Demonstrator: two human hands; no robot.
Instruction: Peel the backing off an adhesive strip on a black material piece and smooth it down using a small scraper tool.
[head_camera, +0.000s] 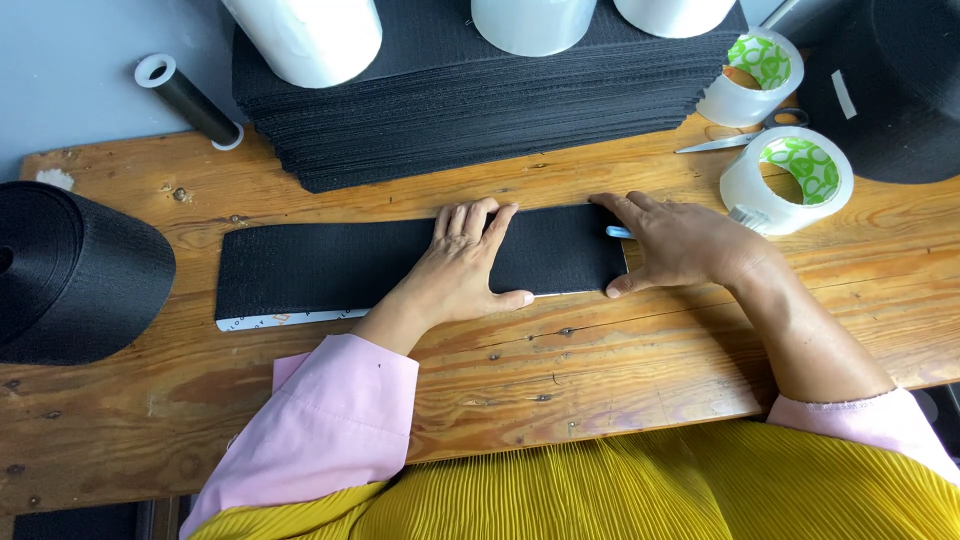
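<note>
Strip: black strip (330, 265) lies flat along the middle of the table (600, 370), parallel to its near edge

Left hand: left hand (462, 262) spread flat, fingers open, pressing the strip down; gripping nothing

Right hand: right hand (680, 243) splayed over the strip's right end, steadying it; a small pale-blue object (618, 232) under the fingers

Behind: black stack (470, 100) at the far edge; tape rolls (790, 178) at the far right corner

Bright even daylight, soft faint shadows, sharp focus

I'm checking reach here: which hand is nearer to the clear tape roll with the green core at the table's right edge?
Right. The right hand lies just left of the tape roll; the left hand rests farther left, on the black strip.
</note>
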